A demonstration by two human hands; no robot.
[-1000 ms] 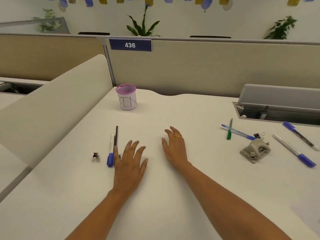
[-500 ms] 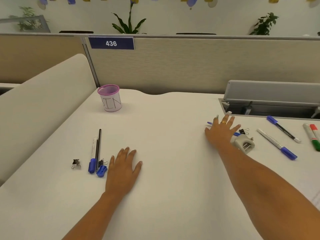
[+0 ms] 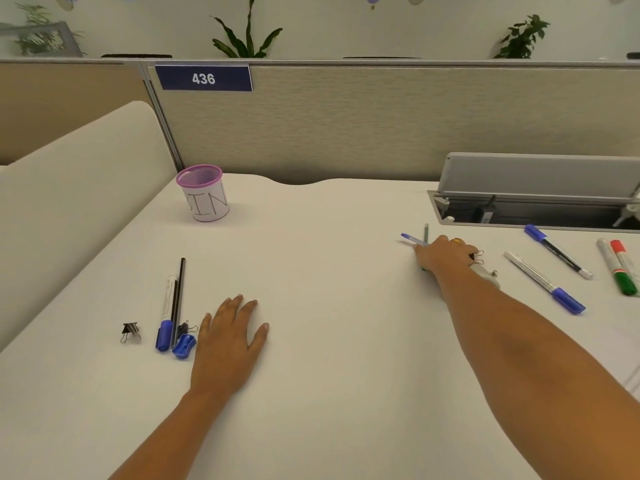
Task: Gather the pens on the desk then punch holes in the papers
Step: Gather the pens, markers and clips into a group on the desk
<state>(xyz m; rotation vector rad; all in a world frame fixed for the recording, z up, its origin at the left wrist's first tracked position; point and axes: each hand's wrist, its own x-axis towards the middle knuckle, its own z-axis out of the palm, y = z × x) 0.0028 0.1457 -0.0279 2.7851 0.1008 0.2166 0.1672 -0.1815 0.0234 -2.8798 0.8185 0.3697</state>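
Gathering barely begun: right hand (image 3: 445, 256) curls round crossed pens (image 3: 412, 240) at 2 o'clock; left hand (image 3: 230, 336) lies flat, open on table (image 3: 329, 271). Left pens (image 3: 165, 317) at 9 o'clock and markers (image 3: 543, 282) at 3 o'clock ungathered; hole punching not started.

Single view, head-worn, wide-angle. We look forward and down across the desk (image 3: 329, 427) from above its near edge, facing the partition (image 3: 346, 133) at its far side. We sit close: both forearms enter at the bottom edge, the left hand (image 3: 228, 337) just below us, the right hand (image 3: 446, 254) farther out on the right, at the blue pen (image 3: 412, 240). The top of the frame takes in the plants (image 3: 247, 36) beyond the partition. Straight edges bow toward the frame's sides.
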